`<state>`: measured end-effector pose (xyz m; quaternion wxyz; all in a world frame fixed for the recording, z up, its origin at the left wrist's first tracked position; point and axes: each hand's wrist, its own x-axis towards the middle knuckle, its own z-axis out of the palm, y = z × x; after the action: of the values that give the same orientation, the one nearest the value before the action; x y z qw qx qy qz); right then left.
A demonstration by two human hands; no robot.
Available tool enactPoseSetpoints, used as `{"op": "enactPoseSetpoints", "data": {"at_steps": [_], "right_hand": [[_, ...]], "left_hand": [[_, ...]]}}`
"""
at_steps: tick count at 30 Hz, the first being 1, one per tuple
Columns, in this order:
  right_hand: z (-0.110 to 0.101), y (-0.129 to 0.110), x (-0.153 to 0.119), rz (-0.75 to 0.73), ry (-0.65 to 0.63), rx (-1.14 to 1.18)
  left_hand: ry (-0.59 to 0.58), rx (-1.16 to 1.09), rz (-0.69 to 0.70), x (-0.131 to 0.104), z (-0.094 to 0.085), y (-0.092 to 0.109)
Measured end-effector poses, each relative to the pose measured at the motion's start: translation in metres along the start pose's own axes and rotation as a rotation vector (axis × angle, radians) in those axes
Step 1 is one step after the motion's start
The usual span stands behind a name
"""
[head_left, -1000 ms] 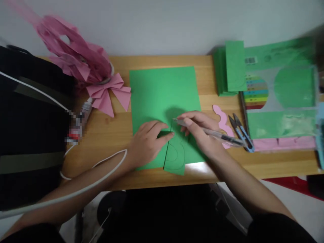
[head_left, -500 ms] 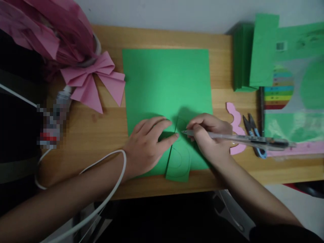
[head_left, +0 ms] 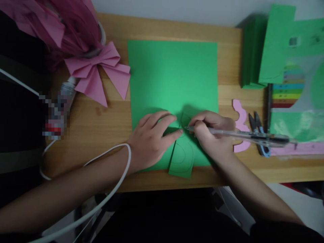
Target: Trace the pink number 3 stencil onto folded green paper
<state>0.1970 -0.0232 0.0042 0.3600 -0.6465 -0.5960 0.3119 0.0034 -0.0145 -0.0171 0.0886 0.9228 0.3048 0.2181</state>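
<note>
Green strip (head_left: pixel 181 158) beside the loosely parted left hand (head_left: pixel 153 141); pen (head_left: pixel 246 134), print illegible, pinched in right hand (head_left: pixel 216 140).

On the wooden tabletop (head_left: pixel 167 28) lie a big green paper (head_left: pixel 173 74), a wavy pink piece (head_left: pixel 241 115), blue snips (head_left: pixel 260 127) and a paper pack (head_left: pixel 287 125).

There is room to cross the far half of the green sheet (head_left: pixel 172 74), between the pink bow (head_left: pixel 97 64), left, and the green stack (head_left: pixel 254 50), right; a white cable (head_left: pixel 130 155) loops across the left forearm (head_left: pixel 101 177).
</note>
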Motion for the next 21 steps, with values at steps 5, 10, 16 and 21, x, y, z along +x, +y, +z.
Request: {"op": "enactPoseSetpoints", "data": {"at_steps": [5, 10, 16, 21], "right_hand": [[0.0008, -0.0006, 0.0006, -0.012, 0.018, -0.023], [0.0003, -0.0011, 0.0015, -0.029, 0.020, -0.019], [-0.0009, -0.0011, 0.0002, 0.006, 0.016, -0.032], [-0.0007, 0.0011, -0.0005, -0.010, 0.023, -0.018]], "left_hand": [[-0.011, 0.016, 0.011, 0.0005, -0.0012, -0.0006], [0.003, -0.005, 0.006, 0.0001, 0.0001, -0.0006], [0.004, -0.007, 0.006, -0.0002, 0.0003, -0.0007], [-0.007, 0.001, 0.003, 0.0007, -0.0014, -0.0005]]}}
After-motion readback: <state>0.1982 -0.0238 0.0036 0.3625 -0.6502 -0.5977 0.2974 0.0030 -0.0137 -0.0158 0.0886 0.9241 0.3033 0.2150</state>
